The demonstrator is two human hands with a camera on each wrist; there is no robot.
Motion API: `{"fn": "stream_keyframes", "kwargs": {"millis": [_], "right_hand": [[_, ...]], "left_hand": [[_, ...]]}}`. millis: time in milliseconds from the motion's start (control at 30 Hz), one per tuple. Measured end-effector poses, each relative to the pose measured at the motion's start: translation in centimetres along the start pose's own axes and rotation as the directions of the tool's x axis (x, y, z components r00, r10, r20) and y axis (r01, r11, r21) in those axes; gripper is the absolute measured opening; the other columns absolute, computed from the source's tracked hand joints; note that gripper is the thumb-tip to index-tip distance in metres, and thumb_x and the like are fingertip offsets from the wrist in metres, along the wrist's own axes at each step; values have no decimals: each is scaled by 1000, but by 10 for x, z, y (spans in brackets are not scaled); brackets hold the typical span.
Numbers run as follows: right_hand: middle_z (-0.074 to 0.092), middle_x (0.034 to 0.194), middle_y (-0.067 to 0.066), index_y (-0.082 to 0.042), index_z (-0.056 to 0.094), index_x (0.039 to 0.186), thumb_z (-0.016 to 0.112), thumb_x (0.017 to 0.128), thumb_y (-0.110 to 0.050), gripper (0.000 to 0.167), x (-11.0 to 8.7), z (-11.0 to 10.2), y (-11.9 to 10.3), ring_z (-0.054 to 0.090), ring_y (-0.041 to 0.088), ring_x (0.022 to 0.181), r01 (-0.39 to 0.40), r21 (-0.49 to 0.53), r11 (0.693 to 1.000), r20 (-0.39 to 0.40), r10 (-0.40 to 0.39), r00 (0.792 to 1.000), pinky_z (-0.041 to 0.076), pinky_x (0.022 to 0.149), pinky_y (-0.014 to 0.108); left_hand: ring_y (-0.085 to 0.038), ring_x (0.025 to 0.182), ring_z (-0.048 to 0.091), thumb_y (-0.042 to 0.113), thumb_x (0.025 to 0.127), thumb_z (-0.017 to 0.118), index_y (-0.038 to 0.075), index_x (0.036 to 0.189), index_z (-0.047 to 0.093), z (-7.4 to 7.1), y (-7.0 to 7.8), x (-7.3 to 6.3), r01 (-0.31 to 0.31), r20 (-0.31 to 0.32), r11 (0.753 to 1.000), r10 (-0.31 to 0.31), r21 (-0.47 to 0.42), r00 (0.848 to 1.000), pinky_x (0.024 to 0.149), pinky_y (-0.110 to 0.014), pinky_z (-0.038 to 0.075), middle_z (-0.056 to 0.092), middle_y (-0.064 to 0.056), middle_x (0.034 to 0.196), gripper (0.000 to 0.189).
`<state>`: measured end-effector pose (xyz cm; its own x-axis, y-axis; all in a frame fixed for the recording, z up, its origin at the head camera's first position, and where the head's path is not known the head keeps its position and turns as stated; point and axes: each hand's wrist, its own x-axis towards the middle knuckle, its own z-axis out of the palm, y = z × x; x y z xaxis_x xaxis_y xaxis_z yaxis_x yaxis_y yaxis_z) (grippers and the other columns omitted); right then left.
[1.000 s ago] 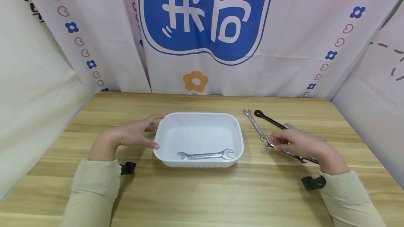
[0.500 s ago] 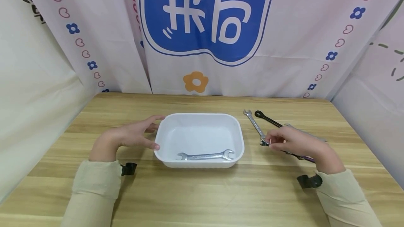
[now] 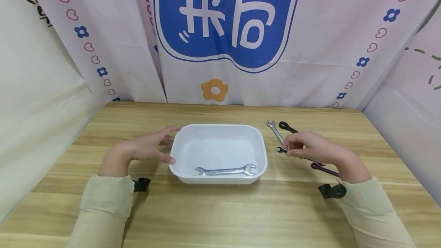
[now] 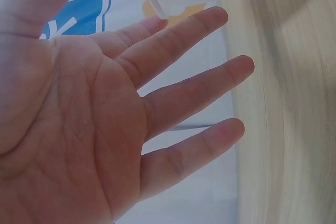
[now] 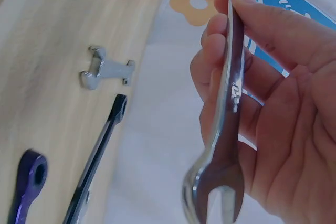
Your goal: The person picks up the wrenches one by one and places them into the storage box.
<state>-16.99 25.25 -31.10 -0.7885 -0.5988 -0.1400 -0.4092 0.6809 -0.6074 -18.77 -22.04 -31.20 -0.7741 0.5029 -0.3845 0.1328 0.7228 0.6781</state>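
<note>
My right hand point(image 3: 315, 147) pinches a silver open-end wrench point(image 5: 231, 93) between thumb and fingers. In the right wrist view it points down, one forked jaw toward the bottom. Its other end point(image 3: 281, 149) sticks out past my fingertips in the head view, right of the white plastic tray point(image 3: 220, 126). Inside the tray, along its near wall, lies another silver open-end wrench point(image 3: 225, 171). My left hand point(image 3: 146, 148) is at the tray's left rim, thumb near the front corner. Its fingers point(image 4: 199, 85) are straight and spread in the left wrist view.
On the wooden table point(image 3: 220, 213) to the right lie a silver wrench point(image 3: 275, 130), a black ring-end wrench point(image 3: 286, 126) and a purple wrench point(image 3: 325, 169). My right hand hides part of this group. A printed cloth point(image 3: 310, 83) hangs behind the table.
My right hand has moved left and slightly up with the silver wrench, away from the purple wrench. The left hand and tray have stayed in place.
</note>
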Motion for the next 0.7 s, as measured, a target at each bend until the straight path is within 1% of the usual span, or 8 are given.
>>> {"fn": "stream_keyframes", "kwargs": {"millis": [133,267,500,633,700], "right_hand": [[65,84,4,-8,68,102,62,96,-7,8,4,-2,-7,56,10,73,-7,-6,1000,-3,7,1000,49,61,24],[66,84,3,-8,69,104,63,96,-8,11,7,-2,-13,57,10,74,3,-8,1000,-15,-3,1000,51,63,24],[64,83,-3,-7,69,107,64,96,-9,13,15,0,-23,56,12,75,32,-36,999,-73,-34,997,50,63,24],[67,88,-3,-6,70,108,63,96,-9,14,21,1,-31,57,12,77,54,-55,997,-88,-58,994,52,65,25],[69,91,-2,-7,70,108,63,96,-10,14,25,2,-36,57,11,78,77,-67,995,-92,-83,992,53,67,25]], "left_hand": [[-48,146,29,34,83,81,17,159,9,0,0,0,-3,1,1000,3,-6,1000,110,-70,32,35,-26,157,106],[-48,146,30,34,82,81,16,159,9,0,-1,0,-7,1,1000,7,-7,1000,109,-70,32,35,-26,157,106],[-48,146,29,33,83,81,17,159,8,0,-1,1,-3,2,1000,3,-11,1000,109,-71,32,35,-24,157,107],[-48,147,28,32,82,81,16,159,8,0,-1,0,-5,2,1000,5,-20,1000,109,-71,31,34,-25,158,107],[-48,147,28,32,83,81,16,159,8,0,-1,0,-9,2,1000,9,-21,1000,109,-71,31,34,-25,158,107]]}}
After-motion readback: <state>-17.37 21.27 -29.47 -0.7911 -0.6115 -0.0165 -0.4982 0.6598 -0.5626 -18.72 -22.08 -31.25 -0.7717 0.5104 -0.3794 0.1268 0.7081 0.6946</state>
